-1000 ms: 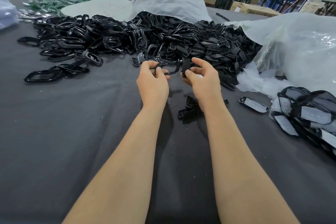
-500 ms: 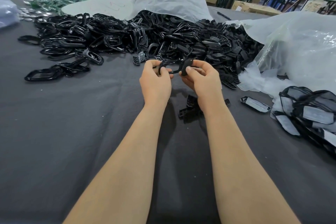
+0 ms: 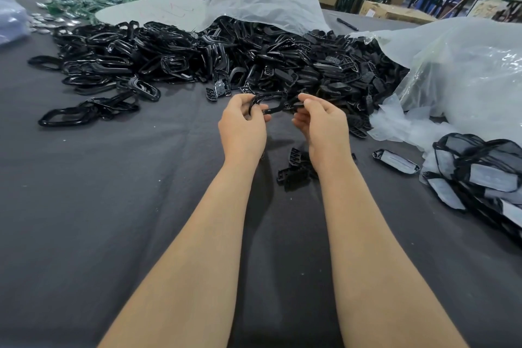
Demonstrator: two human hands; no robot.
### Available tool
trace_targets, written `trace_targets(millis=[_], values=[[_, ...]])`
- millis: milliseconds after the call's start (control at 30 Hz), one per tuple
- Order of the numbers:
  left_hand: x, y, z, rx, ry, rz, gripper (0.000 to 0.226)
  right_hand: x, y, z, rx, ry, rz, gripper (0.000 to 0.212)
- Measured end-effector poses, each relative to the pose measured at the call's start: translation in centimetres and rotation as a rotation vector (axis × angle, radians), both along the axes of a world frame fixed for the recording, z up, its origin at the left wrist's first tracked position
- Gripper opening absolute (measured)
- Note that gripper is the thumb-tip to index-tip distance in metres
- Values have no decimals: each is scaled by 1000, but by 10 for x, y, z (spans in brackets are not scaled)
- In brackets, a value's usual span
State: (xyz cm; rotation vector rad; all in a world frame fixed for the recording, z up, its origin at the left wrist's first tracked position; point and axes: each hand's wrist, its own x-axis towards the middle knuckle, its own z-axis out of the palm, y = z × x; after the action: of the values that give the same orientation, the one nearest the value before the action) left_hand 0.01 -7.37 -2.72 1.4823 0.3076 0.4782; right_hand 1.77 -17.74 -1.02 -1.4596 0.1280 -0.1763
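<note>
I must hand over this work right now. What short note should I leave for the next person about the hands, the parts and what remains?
Left hand: holds a black oval frame above the grey cloth.
Right hand: pinches a small black insert at the frame's right end.
Stock: frame pile at far left, insert pile behind the hands, loose inserts by the right wrist.
Done, it seems: pieces with grey film heaped at right.
Left: seat this insert (not clearly joined yet), then probably continue through the piles.
</note>
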Motion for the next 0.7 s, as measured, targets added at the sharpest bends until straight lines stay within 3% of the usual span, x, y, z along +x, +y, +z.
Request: trace_targets(millis=[233,300,400,500,600,700], values=[[1,1,-1,18,-19,2,21,3,-3,-5,-105,13,85,34],[1,1,-2,17,-17,5,20,2,-4,-6,-274,-7,38,34],[2,2,-2,16,-14,6,19,1,-5,-7,-518,-107,-119,21],[1,2,-2,9,-8,-4,21,-1,-5,-3,-509,-165,-220,8],[0,2,0,7,-4,-17,22,-6,-1,2,-405,-186,-107,8],[-2,1,1,13,-7,-12,17,-8,4,1,-482,-188,57,19]])
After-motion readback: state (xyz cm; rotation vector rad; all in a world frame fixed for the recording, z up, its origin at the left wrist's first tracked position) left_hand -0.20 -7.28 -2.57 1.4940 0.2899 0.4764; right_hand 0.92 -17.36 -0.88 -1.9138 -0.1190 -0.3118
